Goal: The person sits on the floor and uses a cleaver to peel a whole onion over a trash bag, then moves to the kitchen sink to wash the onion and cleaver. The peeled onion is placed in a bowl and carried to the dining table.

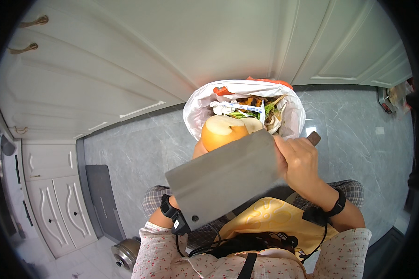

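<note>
My right hand (pixel 298 158) grips the wooden handle (pixel 313 138) of a Chinese cleaver, its fingers near the blade. The broad grey blade (pixel 225 178) lies slantwise in front of me, with a hole in its lower left corner. Just beyond its upper edge is a round yellow-brown fruit, apparently a pear (pixel 223 137), with a pale peeled patch on top. My left hand (pixel 199 150) holds the pear from the left and below; the blade hides most of that hand. A pale cut piece (pixel 253 124) shows beside the pear, close to the blade's edge. Whether it is still attached, I cannot tell.
Below the pear stands a bin lined with a white plastic bag (pixel 195 104), holding food scraps and wrappers (pixel 246 106). White cabinet doors (pixel 202 38) rise behind it. A dark grey mat (pixel 103 198) and a lidded metal pot (pixel 125 254) are at left on the floor.
</note>
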Demonstrator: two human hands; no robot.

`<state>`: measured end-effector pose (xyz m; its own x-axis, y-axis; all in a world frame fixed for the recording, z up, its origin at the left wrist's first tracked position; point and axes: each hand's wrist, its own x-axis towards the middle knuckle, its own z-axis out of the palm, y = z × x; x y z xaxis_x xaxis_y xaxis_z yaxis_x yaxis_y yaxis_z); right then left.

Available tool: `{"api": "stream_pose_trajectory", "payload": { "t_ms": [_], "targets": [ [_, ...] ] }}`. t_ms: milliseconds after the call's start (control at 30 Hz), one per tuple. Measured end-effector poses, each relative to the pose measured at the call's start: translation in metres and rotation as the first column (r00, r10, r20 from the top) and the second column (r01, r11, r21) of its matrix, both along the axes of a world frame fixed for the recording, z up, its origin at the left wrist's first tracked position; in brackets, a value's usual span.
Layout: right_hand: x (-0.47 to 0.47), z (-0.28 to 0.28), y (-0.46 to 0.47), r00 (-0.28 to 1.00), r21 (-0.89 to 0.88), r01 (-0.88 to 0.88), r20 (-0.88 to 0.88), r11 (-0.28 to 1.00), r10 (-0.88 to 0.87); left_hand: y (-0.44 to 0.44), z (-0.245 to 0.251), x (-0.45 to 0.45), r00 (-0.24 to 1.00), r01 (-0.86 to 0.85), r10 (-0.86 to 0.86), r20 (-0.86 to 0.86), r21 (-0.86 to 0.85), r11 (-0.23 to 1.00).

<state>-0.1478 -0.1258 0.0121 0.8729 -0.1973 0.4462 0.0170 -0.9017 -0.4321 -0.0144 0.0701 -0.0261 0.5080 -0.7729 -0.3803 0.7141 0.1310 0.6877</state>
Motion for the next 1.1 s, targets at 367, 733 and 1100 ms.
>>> {"api": "stream_pose_trajectory", "payload": {
  "t_ms": [367,733,1100],
  "targets": [
    [-0.006,-0.001,-0.009,0.999,-0.013,0.035,-0.029,0.999,-0.036,0.008,-0.013,0.006,0.999,-0.030,0.028,-0.027,-0.112,0.993],
    [-0.010,0.006,-0.003,0.998,-0.028,0.018,-0.067,0.999,-0.020,-0.003,0.015,-0.003,0.925,-0.131,0.031,0.379,0.240,0.962],
    [-0.017,0.001,0.003,0.987,-0.007,0.037,-0.155,0.999,-0.038,-0.006,0.037,-0.024,0.674,-0.267,-0.200,0.711,0.487,0.831]
  ]
}}
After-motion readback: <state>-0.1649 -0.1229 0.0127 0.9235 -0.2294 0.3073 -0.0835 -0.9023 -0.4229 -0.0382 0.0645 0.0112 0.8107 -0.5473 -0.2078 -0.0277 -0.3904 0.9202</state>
